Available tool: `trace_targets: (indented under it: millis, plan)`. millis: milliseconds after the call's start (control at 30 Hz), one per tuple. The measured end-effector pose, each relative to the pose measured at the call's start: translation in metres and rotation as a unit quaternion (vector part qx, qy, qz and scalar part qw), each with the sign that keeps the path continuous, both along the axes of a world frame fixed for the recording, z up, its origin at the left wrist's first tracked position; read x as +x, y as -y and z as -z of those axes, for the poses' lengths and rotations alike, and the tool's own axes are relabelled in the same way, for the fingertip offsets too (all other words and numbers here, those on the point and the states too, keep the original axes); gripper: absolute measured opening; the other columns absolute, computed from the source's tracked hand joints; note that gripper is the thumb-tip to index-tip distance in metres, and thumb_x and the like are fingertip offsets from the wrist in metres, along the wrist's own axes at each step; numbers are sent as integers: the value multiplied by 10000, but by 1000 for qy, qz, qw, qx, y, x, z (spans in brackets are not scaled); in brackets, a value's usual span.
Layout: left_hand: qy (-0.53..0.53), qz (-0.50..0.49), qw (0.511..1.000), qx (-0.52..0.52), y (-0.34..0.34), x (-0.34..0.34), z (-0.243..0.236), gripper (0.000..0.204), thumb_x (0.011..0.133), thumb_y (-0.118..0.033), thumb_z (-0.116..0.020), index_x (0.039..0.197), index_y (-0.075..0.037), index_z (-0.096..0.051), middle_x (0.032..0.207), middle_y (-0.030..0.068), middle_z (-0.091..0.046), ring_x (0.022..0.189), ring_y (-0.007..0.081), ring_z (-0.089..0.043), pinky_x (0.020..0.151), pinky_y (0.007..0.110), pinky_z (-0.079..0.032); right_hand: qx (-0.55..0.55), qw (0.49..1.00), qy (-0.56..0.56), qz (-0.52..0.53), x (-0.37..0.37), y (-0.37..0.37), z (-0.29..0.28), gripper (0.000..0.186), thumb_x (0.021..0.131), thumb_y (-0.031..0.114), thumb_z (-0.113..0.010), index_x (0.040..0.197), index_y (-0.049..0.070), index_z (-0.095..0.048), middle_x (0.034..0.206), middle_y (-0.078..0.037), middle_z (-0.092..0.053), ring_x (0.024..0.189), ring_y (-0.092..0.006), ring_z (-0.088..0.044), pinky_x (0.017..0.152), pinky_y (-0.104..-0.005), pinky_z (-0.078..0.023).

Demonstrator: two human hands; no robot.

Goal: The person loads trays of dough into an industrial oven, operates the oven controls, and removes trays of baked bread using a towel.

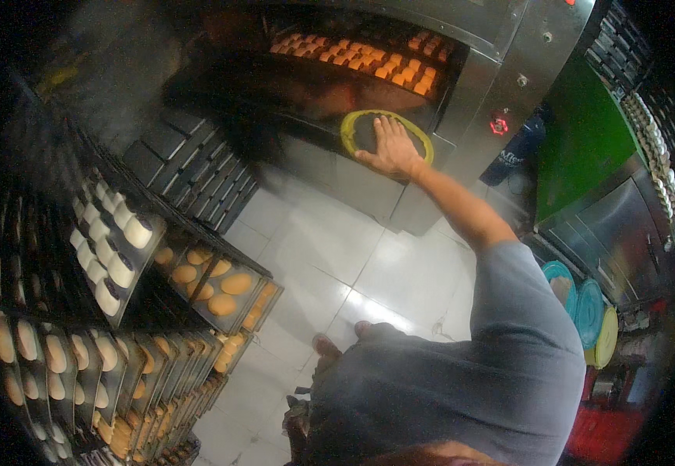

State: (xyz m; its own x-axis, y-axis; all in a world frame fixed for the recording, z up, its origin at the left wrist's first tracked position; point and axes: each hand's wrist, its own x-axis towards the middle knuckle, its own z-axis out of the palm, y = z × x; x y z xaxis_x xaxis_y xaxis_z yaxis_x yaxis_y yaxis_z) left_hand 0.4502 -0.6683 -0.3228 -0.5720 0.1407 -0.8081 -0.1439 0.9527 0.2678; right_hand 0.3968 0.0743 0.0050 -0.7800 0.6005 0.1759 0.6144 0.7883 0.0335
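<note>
The right hand (392, 152) lies flat, fingers straight, on a yellow-rimmed oval pad (364, 132) at the mouth of the oven (473, 97), long axis sloping down rightward. Apparently buns (353, 60) glow beyond; the left hand is unseen.

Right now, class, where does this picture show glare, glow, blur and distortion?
Head view: bright glare whitens parts of the floor tiles; head view: orange light colours the pastries inside the oven; head view: upper left is smeared grey, but the right hand's fingers remain distinguishable; head view: the steel cabinet slants near the dark, rounded border, likely lens distortion.
</note>
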Motion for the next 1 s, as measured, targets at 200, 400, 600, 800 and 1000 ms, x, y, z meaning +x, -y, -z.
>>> trace_targets:
  millis: [200,400,600,800,1000]
  plan:
    - [10,-14,1000,22,-2,7,8,392,894,-367,-598,1092,-31,-628,917,69,-661,779,179,-622,719,339,-499,-3,999,36,-1,0,-10,-6,1023,851,708,-444,1430,-113,-247,1492,-313,-252,1400,-454,-222,1164,-500,-178]
    - [-8,-37,998,48,-1,-31,20,379,890,-362,-608,1078,-34,-633,906,63,-659,771,177,-620,711,336,-497,-57,969,-168,-173,-11,87,-52,663,809,486,-682,1190,-45,-569,1242,-255,-567,1202,-404,-501,1037,-477,-391]
    - [-20,-76,993,86,-10,-57,12,367,885,-357,-618,1064,-37,-639,895,56,-657,762,174,-618,703,333,-495,-548,622,21,-558,5,327,-15,592,925,554,-538,929,-19,-685,930,-181,-678,942,-283,-637,828,-408,-492]
    - [-28,-123,984,128,3,-36,15,355,881,-352,-628,1050,-40,-644,884,50,-655,754,172,-616,695,331,-493,-610,385,338,-604,11,420,3,693,982,582,-376,843,-52,-620,867,-168,-617,835,-289,-572,794,-424,-459]
    - [-7,-185,976,114,10,14,-5,343,876,-347,-639,1036,-43,-649,873,44,-653,745,169,-614,687,328,-491,-601,386,386,-584,19,419,46,729,978,618,-338,965,-49,-633,940,-185,-620,926,-289,-568,847,-426,-448]
